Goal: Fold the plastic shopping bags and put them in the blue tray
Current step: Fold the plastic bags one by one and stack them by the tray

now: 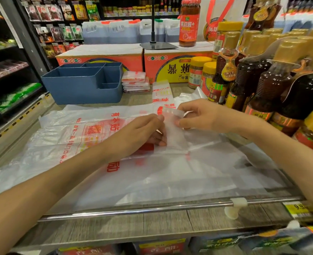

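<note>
Several white plastic shopping bags (63, 137) with red print lie spread over the wooden shelf top. On top of them is a narrow, partly folded bag (174, 133). My left hand (142, 131) presses down on its left side with the fingers curled onto it. My right hand (196, 115) pinches the bag's upper end between thumb and fingers, lifted slightly. The blue tray (82, 85) with several compartments stands at the back left. A stack of folded bags (135, 81) lies just right of the tray, outside it. Another long folded bag (161, 92) lies behind my hands.
Bottles of dark sauce (268, 83) and yellow-lidded jars (198, 72) crowd the right side. Orange cartons (104, 57) stand behind the tray, with a tall red jar (189, 23) on one. A metal rail (152, 208) runs along the shelf's front edge.
</note>
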